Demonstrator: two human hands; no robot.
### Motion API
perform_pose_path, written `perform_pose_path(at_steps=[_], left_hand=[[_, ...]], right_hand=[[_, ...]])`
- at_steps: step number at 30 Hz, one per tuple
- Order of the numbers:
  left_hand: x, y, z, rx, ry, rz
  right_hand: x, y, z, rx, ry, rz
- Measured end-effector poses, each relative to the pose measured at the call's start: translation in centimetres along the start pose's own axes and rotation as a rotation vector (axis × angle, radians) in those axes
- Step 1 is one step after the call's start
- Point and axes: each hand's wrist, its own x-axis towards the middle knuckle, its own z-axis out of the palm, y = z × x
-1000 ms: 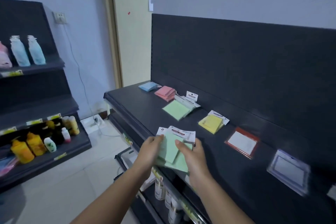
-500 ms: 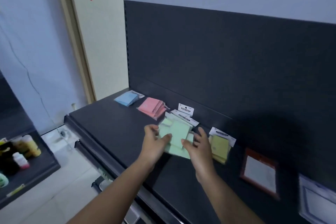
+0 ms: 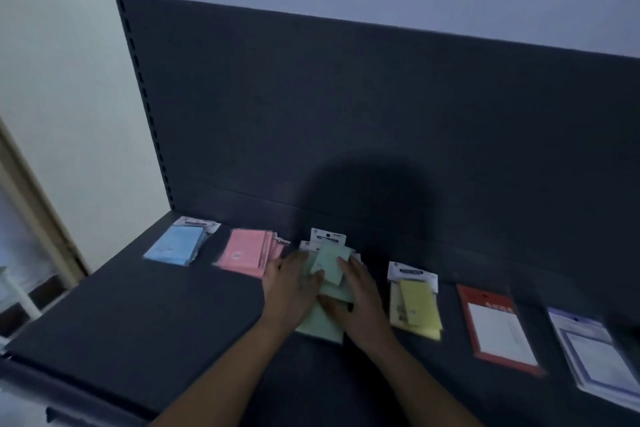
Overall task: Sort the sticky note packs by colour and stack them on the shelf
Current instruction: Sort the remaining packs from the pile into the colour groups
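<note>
Holding green packs (image 3: pixel 328 264) on shelf (image 3: pixel 156 315)

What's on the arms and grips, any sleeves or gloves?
No sleeves: left forearm and right forearm are bare to the frame edge. Left grip and right grip are ungloved; no watch, band or ring shows in this dim frame.

The gripped green sticky note packs (image 3: pixel 329 265) are pale mint. Left of the grip: pink packs (image 3: pixel 244 255), then blue packs (image 3: pixel 176 246). Right: yellow packs (image 3: pixel 417 308), a red-bordered white pad (image 3: pixel 498 329), a violet-bordered white pad (image 3: pixel 595 357). The shelf (image 3: pixel 138 315) is charcoal.
</note>
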Motion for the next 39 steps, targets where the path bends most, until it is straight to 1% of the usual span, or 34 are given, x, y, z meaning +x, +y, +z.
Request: perform_pose_path(at_steps=[3,6,10,16,21,25,29,34,39], left_hand=[[0.2,-1.7,0.6,0.081,-0.043,0.088],[0.4,-2.0,1.0,-0.003,-0.109,0.107],[0.3,-1.7,0.7,-0.084,-0.062,0.088],[-0.5,-1.3,-0.9,-0.045,-0.004,0.117],[-1.4,0.7,-0.6,0.026,0.002,0.263],[-3.0,3.4,0.8,-0.009,-0.073,0.366],[-5.8,6.8,3.1,-0.029,-0.146,0.438],[-10.7,12.3,7.5,-0.064,-0.257,0.55],[-16.3,18.2,11.9,-0.003,-0.409,0.635]], right_hand=[[0.3,0.0,0.7,-0.087,0.072,-0.019],[0.4,0.2,1.0,-0.14,0.099,-0.012],[0.5,0.2,1.2,-0.118,0.102,-0.006],[-0.1,-0.6,1.4,-0.06,0.194,0.05],[-2.9,-1.1,1.3,0.022,0.206,0.088],[-5.0,-1.5,-1.0,0.063,0.286,0.084],[-8.6,-0.7,-4.2,-0.008,0.352,0.113],[-16.0,2.2,-10.4,-0.106,0.487,0.275],[-24.1,5.0,-17.0,-0.179,0.608,0.464]])
